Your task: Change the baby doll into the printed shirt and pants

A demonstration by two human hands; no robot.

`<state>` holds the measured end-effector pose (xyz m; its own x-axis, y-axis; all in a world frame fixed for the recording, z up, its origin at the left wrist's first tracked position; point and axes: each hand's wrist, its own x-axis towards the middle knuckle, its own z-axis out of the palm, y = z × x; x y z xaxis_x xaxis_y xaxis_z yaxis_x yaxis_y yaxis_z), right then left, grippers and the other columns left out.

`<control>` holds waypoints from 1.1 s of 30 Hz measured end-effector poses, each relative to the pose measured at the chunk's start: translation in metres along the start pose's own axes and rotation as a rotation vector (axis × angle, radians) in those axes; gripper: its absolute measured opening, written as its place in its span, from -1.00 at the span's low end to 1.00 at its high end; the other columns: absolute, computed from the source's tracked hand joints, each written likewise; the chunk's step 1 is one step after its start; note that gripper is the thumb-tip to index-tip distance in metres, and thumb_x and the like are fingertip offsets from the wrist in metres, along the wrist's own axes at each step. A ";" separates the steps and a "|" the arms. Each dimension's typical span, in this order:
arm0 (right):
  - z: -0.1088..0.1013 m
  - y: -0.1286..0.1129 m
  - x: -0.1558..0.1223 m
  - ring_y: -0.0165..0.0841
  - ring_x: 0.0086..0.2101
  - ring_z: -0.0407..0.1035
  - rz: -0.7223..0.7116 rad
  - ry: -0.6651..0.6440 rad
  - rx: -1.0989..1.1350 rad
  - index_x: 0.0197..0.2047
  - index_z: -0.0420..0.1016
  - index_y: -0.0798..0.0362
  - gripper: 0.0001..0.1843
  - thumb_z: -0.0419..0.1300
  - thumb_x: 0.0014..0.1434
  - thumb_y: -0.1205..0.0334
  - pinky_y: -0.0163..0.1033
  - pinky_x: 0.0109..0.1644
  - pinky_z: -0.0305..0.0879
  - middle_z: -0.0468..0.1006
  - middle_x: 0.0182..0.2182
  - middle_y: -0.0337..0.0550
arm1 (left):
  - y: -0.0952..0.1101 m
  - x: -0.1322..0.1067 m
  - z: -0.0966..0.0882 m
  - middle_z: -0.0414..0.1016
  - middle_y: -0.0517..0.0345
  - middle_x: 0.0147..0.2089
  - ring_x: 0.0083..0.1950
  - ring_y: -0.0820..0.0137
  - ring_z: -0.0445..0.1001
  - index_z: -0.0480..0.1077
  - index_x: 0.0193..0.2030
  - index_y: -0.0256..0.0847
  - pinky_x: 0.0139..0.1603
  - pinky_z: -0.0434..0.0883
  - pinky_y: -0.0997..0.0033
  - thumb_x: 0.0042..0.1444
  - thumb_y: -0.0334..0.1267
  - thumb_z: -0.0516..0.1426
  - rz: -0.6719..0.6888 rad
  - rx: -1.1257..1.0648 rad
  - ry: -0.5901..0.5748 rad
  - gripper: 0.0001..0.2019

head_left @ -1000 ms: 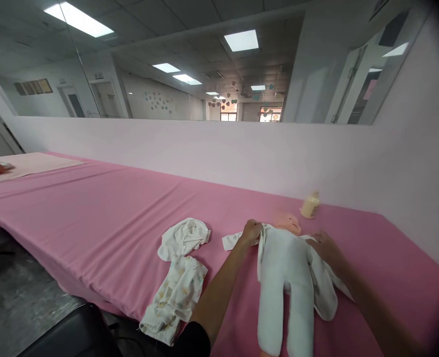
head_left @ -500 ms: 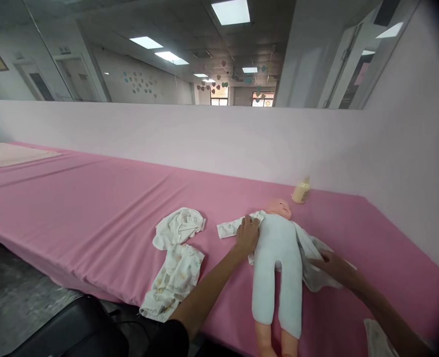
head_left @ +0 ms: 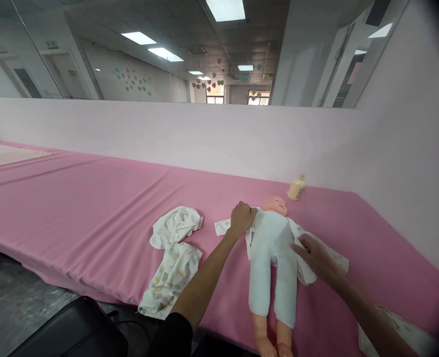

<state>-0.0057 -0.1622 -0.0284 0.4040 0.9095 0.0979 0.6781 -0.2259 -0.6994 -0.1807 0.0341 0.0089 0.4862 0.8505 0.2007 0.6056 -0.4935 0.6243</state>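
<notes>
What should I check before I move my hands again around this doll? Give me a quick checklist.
1. Peach plastic doll in white bodysuit lying flat on the pink cloth-covered table: ok.
2. White printed cloth top spread out to both sides of the doll: ok.
3. Left hand firmly gripping fabric at the shoulder: cannot tell, fingertips hidden.
4. Right hand over the top, on the doll's other side: ok; grip cannot tell.
5. Pale yellow bottle apart from both hands: ok.
6. Doll's feet wholly in view: not ok, the picture's bottom edge cuts them.
</notes>
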 end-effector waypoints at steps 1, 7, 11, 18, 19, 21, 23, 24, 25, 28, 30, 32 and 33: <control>0.001 -0.001 0.001 -0.42 -0.49 0.13 -0.028 -0.041 -0.013 -0.45 0.14 -0.01 -0.56 0.08 0.22 -0.18 -0.29 -0.43 0.08 0.23 -0.52 -0.33 | 0.001 -0.001 -0.006 0.39 0.04 -0.36 -0.28 0.35 0.44 0.09 -0.55 -0.19 -0.31 0.29 0.40 0.19 -0.19 -0.05 -0.010 -0.075 -0.099 -0.71; -0.012 0.002 0.040 -0.42 -0.59 0.16 0.129 0.123 -0.021 -0.56 0.07 -0.02 -0.43 0.07 0.18 -0.30 -0.29 -0.50 0.08 0.19 -0.66 -0.31 | 0.009 -0.001 -0.019 0.43 0.10 -0.45 -0.42 0.39 0.45 0.19 -0.46 -0.21 -0.41 0.29 0.45 0.11 -0.19 0.04 -0.012 -0.239 -0.575 -0.81; -0.011 0.017 0.082 -0.42 -0.61 0.21 0.311 0.066 0.147 -0.60 0.10 -0.02 -0.44 0.16 0.12 -0.25 -0.29 -0.50 0.19 0.24 -0.68 -0.28 | 0.017 -0.001 -0.005 0.52 -0.10 -0.13 -0.10 0.13 0.51 0.22 0.01 -0.26 -0.21 0.36 0.30 0.06 -0.21 0.11 -0.007 0.141 -0.401 -0.62; 0.002 0.007 0.111 -0.49 -0.60 0.07 0.237 0.075 0.197 -0.56 0.16 0.00 -0.66 0.22 0.04 0.07 -0.32 -0.52 0.00 0.17 -0.67 -0.38 | 0.008 0.002 0.010 0.48 -0.07 0.01 0.00 0.19 0.47 0.25 0.00 -0.20 -0.13 0.36 0.32 0.21 -0.26 -0.06 0.007 0.123 -0.343 -0.75; 0.002 0.003 0.112 -0.48 -0.59 0.07 0.217 0.101 0.190 -0.54 0.16 0.00 -0.69 0.21 0.04 0.08 -0.32 -0.50 -0.01 0.18 -0.65 -0.38 | 0.008 0.004 0.011 0.48 -0.06 0.01 0.00 0.20 0.47 0.27 -0.02 -0.19 -0.13 0.36 0.33 0.22 -0.25 -0.06 -0.015 0.111 -0.318 -0.77; 0.003 -0.004 0.113 -0.47 -0.55 0.09 0.169 0.164 0.141 -0.52 0.16 0.00 -0.73 0.17 0.03 0.09 -0.31 -0.48 -0.03 0.20 -0.61 -0.37 | 0.009 0.009 0.014 0.48 -0.05 0.01 0.02 0.18 0.46 0.29 -0.03 -0.18 -0.10 0.36 0.30 0.23 -0.20 -0.03 -0.047 0.129 -0.277 -0.77; 0.005 -0.009 0.113 -0.46 -0.53 0.10 0.112 0.223 0.064 -0.53 0.13 0.00 -0.73 0.13 0.05 0.09 -0.29 -0.45 -0.04 0.20 -0.59 -0.35 | 0.011 0.014 0.023 0.45 -0.07 0.04 0.05 0.13 0.45 0.31 -0.03 -0.20 -0.06 0.36 0.25 0.24 -0.13 0.00 -0.033 0.170 -0.255 -0.74; 0.006 -0.010 0.112 -0.45 -0.52 0.10 0.089 0.244 0.028 -0.53 0.12 -0.01 -0.73 0.12 0.06 0.09 -0.28 -0.44 -0.04 0.20 -0.59 -0.35 | 0.012 0.016 0.028 0.44 -0.08 0.06 0.06 0.12 0.45 0.33 -0.03 -0.21 -0.05 0.36 0.23 0.25 -0.10 -0.01 -0.015 0.192 -0.248 -0.73; 0.008 -0.011 0.112 -0.44 -0.51 0.10 0.070 0.260 -0.002 -0.53 0.11 -0.01 -0.72 0.10 0.08 0.08 -0.28 -0.43 -0.04 0.20 -0.60 -0.34 | 0.013 0.018 0.034 0.42 -0.09 0.07 0.06 0.12 0.46 0.34 -0.03 -0.21 -0.05 0.36 0.22 0.27 -0.09 -0.02 0.006 0.214 -0.236 -0.71; 0.013 -0.011 0.109 -0.39 -0.50 0.14 0.056 0.304 -0.074 -0.52 0.11 -0.02 -0.74 0.03 0.14 0.10 -0.26 -0.40 -0.05 0.24 -0.59 -0.31 | 0.014 0.022 0.051 0.41 -0.08 0.06 0.02 0.18 0.47 0.37 -0.04 -0.21 -0.07 0.37 0.27 0.34 -0.18 -0.10 0.062 0.284 -0.173 -0.72; 0.015 -0.010 0.107 -0.36 -0.50 0.17 0.079 0.331 -0.104 -0.49 0.13 -0.02 -0.77 -0.01 0.17 0.13 -0.24 -0.39 -0.04 0.30 -0.57 -0.28 | 0.014 0.024 0.057 0.43 -0.08 0.02 0.00 0.21 0.48 0.38 -0.05 -0.23 -0.09 0.35 0.30 0.33 -0.29 -0.13 0.085 0.315 -0.145 -0.72; 0.017 -0.009 0.107 -0.32 -0.48 0.20 0.114 0.363 -0.117 -0.47 0.16 -0.03 -0.78 -0.03 0.20 0.14 -0.23 -0.38 -0.02 0.35 -0.53 -0.23 | 0.015 0.026 0.059 0.45 -0.07 -0.02 -0.03 0.23 0.48 0.39 -0.06 -0.25 -0.13 0.33 0.32 0.30 -0.38 -0.12 0.100 0.324 -0.116 -0.72; 0.019 -0.008 0.107 -0.31 -0.46 0.21 0.127 0.381 -0.119 -0.47 0.18 -0.03 -0.77 -0.04 0.21 0.14 -0.23 -0.38 -0.01 0.38 -0.52 -0.21 | 0.015 0.026 0.058 0.47 -0.06 -0.04 -0.06 0.24 0.49 0.39 -0.07 -0.26 -0.16 0.32 0.33 0.30 -0.40 -0.12 0.100 0.319 -0.088 -0.73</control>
<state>0.0209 -0.0569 -0.0259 0.6722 0.6826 0.2866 0.6654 -0.3873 -0.6381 -0.1223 0.0382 -0.0207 0.5973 0.7828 0.1748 0.7119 -0.6178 0.3340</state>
